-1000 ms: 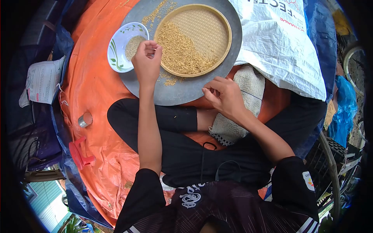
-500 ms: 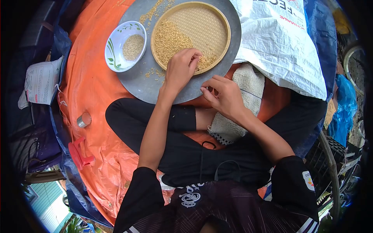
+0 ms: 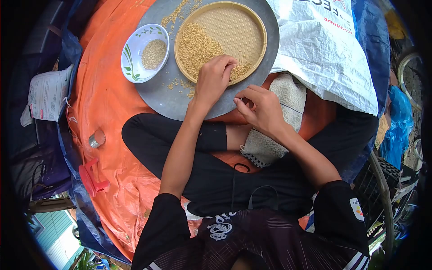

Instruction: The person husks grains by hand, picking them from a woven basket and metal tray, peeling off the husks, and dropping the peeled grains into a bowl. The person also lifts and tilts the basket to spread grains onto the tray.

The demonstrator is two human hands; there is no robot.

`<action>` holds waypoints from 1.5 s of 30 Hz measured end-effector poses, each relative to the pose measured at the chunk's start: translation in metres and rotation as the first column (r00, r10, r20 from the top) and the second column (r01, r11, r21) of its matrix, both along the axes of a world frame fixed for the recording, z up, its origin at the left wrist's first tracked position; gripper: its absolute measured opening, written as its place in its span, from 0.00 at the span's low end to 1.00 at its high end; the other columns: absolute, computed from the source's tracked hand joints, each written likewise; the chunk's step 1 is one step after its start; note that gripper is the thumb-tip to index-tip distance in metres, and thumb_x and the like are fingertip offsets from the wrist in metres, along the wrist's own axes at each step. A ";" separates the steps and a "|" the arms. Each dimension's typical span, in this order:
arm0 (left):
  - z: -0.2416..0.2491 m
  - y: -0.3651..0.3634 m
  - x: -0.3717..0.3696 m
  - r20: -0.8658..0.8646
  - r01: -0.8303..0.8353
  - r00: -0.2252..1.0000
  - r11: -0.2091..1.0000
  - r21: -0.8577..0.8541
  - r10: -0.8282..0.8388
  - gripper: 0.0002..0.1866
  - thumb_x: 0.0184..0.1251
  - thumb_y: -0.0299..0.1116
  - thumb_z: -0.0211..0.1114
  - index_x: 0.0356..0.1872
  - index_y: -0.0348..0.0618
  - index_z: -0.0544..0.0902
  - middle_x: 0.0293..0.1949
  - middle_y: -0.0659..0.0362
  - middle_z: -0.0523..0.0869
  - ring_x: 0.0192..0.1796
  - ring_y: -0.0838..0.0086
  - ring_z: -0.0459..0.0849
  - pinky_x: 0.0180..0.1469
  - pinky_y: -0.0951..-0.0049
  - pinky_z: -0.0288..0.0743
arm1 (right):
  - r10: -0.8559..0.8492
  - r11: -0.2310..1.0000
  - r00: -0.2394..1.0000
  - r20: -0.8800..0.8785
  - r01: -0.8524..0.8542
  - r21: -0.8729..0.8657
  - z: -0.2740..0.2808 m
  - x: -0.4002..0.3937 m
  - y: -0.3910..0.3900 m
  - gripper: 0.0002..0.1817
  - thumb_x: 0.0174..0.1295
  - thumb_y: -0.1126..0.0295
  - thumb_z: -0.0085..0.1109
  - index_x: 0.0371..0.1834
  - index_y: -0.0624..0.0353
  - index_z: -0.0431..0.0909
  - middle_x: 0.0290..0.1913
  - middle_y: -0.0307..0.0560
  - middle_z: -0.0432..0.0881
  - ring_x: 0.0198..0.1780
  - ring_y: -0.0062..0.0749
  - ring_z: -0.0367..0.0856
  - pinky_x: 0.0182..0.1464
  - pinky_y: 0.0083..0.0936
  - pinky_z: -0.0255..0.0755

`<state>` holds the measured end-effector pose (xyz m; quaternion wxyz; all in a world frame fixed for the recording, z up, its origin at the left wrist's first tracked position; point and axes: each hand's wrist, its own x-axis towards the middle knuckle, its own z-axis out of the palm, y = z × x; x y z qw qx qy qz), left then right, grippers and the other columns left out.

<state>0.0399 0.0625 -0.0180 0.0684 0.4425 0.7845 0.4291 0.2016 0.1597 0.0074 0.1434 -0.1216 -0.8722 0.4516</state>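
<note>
Golden grain (image 3: 195, 47) lies heaped over the left and near part of a round woven basket (image 3: 234, 22), whose far right floor shows bare weave. The basket rests on a round grey tray (image 3: 153, 96); the tray's far edge is cut off by the top of the view, and stray grains are scattered on its surface at left. Over the basket's near rim is the left hand (image 3: 213, 78), its back turned up and hiding part of the rim and grain; its fingers bend down together toward the grain, but their tips are partly hidden, so I cannot tell whether they are closed on any of it.

Near the tray's near right edge hangs the right hand (image 3: 260, 107), fingers curled and thumb close to the forefinger; whether they grip anything is too small to make out. Behind it lies a pale cloth (image 3: 290, 105), partly covered by the hand and forearm.

Left of the basket, a white bowl (image 3: 130, 72) with green leaf patterns overlaps the tray's edge and holds paler grain (image 3: 154, 55). On the orange sheet (image 3: 112, 105) are a small can (image 3: 96, 139) and a red object (image 3: 93, 177) whose kind is unclear. At upper right, a white sack (image 3: 315, 58) runs out of view, its lettering upside down and cut short.
</note>
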 end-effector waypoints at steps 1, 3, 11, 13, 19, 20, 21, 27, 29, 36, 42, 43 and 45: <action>0.002 0.000 0.000 0.019 -0.009 1.000 1.000 0.006 0.009 0.05 0.70 0.23 0.67 0.43 0.36 0.85 0.40 0.48 0.90 0.42 0.53 0.90 0.45 0.58 0.82 | -0.005 1.000 1.000 -0.008 0.005 0.000 0.002 0.000 0.002 0.06 0.64 0.68 0.68 0.36 0.60 0.87 0.30 0.48 0.83 0.29 0.42 0.85 0.33 0.37 0.77; 0.001 -0.001 -0.002 0.057 -0.029 0.998 0.999 0.019 0.028 0.05 0.71 0.23 0.67 0.44 0.37 0.84 0.38 0.48 0.90 0.40 0.53 0.90 0.43 0.58 0.82 | -0.014 1.000 1.000 -0.024 0.014 0.001 0.007 0.000 0.005 0.06 0.64 0.72 0.68 0.37 0.63 0.87 0.30 0.49 0.83 0.27 0.39 0.83 0.30 0.32 0.76; 0.007 -0.006 -0.007 0.119 -0.118 0.987 0.992 0.039 0.113 0.12 0.73 0.21 0.67 0.53 0.36 0.76 0.36 0.52 0.91 0.35 0.72 0.91 0.37 0.73 0.83 | -0.086 0.995 0.995 -0.043 0.084 -0.054 0.008 -0.003 0.015 0.06 0.64 0.72 0.69 0.37 0.64 0.87 0.30 0.49 0.83 0.25 0.33 0.80 0.29 0.29 0.73; 0.008 -0.007 -0.007 0.143 -0.122 0.983 0.992 0.046 0.114 0.13 0.74 0.20 0.66 0.54 0.36 0.75 0.35 0.53 0.90 0.35 0.74 0.91 0.37 0.74 0.83 | -0.098 0.994 0.994 -0.045 0.095 -0.054 0.008 -0.003 0.017 0.06 0.64 0.72 0.69 0.37 0.64 0.88 0.29 0.48 0.84 0.24 0.32 0.80 0.28 0.29 0.73; 0.005 -0.005 -0.006 0.218 -0.130 0.971 0.985 0.117 0.102 0.14 0.73 0.17 0.64 0.55 0.34 0.73 0.40 0.52 0.90 0.40 0.73 0.92 0.41 0.74 0.86 | -0.113 0.993 0.992 -0.049 0.111 -0.050 0.008 -0.004 0.019 0.05 0.64 0.73 0.69 0.37 0.64 0.88 0.29 0.47 0.84 0.25 0.31 0.80 0.29 0.28 0.72; 0.003 -0.005 -0.006 0.230 -0.132 0.968 0.982 0.135 0.099 0.14 0.73 0.17 0.64 0.55 0.33 0.73 0.41 0.51 0.90 0.41 0.72 0.92 0.43 0.74 0.87 | -0.116 0.992 0.992 -0.053 0.113 -0.054 0.007 -0.004 0.020 0.05 0.64 0.73 0.69 0.37 0.64 0.88 0.29 0.47 0.84 0.25 0.31 0.80 0.29 0.28 0.72; 0.005 -0.004 -0.005 0.257 -0.137 0.961 0.983 0.126 0.101 0.14 0.73 0.16 0.64 0.55 0.33 0.73 0.42 0.51 0.89 0.41 0.72 0.92 0.43 0.74 0.87 | -0.118 0.992 0.991 -0.057 0.115 -0.057 0.006 -0.005 0.020 0.05 0.64 0.73 0.69 0.37 0.64 0.88 0.29 0.47 0.84 0.25 0.30 0.80 0.29 0.27 0.73; 0.009 -0.003 -0.003 0.378 -0.141 0.922 0.982 0.125 0.084 0.16 0.71 0.17 0.67 0.54 0.33 0.73 0.39 0.52 0.87 0.40 0.71 0.93 0.41 0.75 0.88 | -0.133 0.989 0.990 -0.044 0.130 -0.065 0.007 -0.004 0.021 0.05 0.64 0.73 0.69 0.38 0.64 0.88 0.30 0.48 0.85 0.27 0.29 0.81 0.30 0.27 0.73; 0.008 -0.002 -0.002 0.402 -0.149 0.912 0.978 0.147 0.079 0.15 0.70 0.19 0.69 0.53 0.34 0.74 0.35 0.53 0.88 0.38 0.72 0.93 0.38 0.75 0.87 | -0.141 0.988 0.990 -0.031 0.138 -0.075 0.009 -0.005 0.022 0.07 0.63 0.71 0.69 0.37 0.64 0.88 0.32 0.50 0.86 0.28 0.37 0.84 0.32 0.32 0.76; 0.005 -0.002 -0.003 0.336 -0.182 0.931 0.979 0.093 0.141 0.16 0.70 0.22 0.71 0.52 0.37 0.74 0.33 0.53 0.88 0.32 0.71 0.91 0.31 0.71 0.83 | -0.157 0.985 0.987 -0.027 0.155 -0.080 0.011 -0.006 0.024 0.07 0.62 0.70 0.68 0.36 0.63 0.88 0.33 0.53 0.87 0.29 0.42 0.86 0.33 0.35 0.78; 0.002 -0.002 -0.001 0.055 -0.063 0.996 0.998 -0.013 0.064 0.15 0.66 0.23 0.72 0.50 0.40 0.78 0.36 0.52 0.88 0.39 0.60 0.90 0.42 0.61 0.83 | -0.145 0.986 0.988 -0.053 0.140 -0.092 0.008 -0.005 0.025 0.06 0.64 0.74 0.69 0.39 0.65 0.88 0.30 0.47 0.86 0.28 0.26 0.81 0.31 0.26 0.73; 0.003 -0.001 0.001 0.001 -0.019 1.000 0.999 -0.034 0.019 0.14 0.65 0.23 0.72 0.49 0.40 0.79 0.37 0.52 0.89 0.40 0.59 0.90 0.43 0.60 0.82 | -0.144 0.986 0.988 -0.049 0.140 -0.093 0.008 -0.005 0.024 0.06 0.64 0.74 0.69 0.39 0.65 0.88 0.30 0.47 0.86 0.28 0.26 0.81 0.31 0.25 0.73; -0.001 0.002 0.003 -0.071 0.042 0.996 0.998 -0.037 -0.044 0.12 0.65 0.22 0.71 0.47 0.40 0.80 0.38 0.52 0.89 0.43 0.57 0.89 0.45 0.59 0.82 | -0.144 0.986 0.989 -0.041 0.140 -0.093 0.009 -0.005 0.023 0.06 0.64 0.74 0.69 0.39 0.65 0.88 0.30 0.47 0.86 0.28 0.25 0.80 0.31 0.25 0.73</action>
